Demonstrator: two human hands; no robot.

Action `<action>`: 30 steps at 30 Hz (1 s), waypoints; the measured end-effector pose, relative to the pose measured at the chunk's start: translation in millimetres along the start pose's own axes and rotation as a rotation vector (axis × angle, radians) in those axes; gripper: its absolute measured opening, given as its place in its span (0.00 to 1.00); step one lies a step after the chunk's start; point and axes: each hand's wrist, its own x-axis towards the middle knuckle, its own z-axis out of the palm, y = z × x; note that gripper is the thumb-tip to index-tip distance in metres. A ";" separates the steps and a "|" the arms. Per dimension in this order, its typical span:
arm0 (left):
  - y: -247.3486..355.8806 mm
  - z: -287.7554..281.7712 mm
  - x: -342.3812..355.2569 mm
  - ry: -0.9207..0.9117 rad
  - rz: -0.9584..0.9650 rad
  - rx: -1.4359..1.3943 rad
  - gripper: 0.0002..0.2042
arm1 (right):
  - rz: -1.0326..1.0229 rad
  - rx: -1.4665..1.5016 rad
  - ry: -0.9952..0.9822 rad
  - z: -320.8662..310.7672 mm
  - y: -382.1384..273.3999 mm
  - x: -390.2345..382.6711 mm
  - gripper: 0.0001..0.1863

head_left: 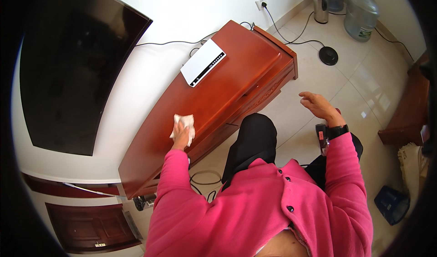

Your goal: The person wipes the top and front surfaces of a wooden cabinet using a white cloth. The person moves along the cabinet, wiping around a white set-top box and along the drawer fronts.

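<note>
My left hand (181,136) presses a crumpled white cloth (184,119) onto the top of a reddish-brown wooden cabinet (200,104). The cloth lies under its fingers and sticks out around them, close to the cabinet's front edge. Off to the right, over the tiled floor, my right hand (318,106) hangs in the air with its fingers loosely stretched and nothing in them. A white box with a black front strip, like a router or set-top box (203,62), sits farther back on the cabinet top.
A large black television (77,61) hangs on the wall at left. Black cables run behind the cabinet to a wall socket (261,3). A round black base (328,55), a steel kettle (321,4) and a water jug (361,16) stand on the floor. A blue bin (391,205) is at lower right.
</note>
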 end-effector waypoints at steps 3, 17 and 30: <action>1.2 3.9 -11.8 0.249 -0.045 -0.048 0.26 | 0.052 0.026 -0.067 6.6 5.8 8.7 0.19; 180.8 -26.1 -57.9 0.145 0.336 0.111 0.52 | 0.000 -0.095 -0.119 23.6 -17.6 27.1 0.19; 165.4 -15.5 -28.9 0.251 0.375 0.137 0.56 | 0.051 -0.085 -0.067 -21.2 -7.1 -25.4 0.20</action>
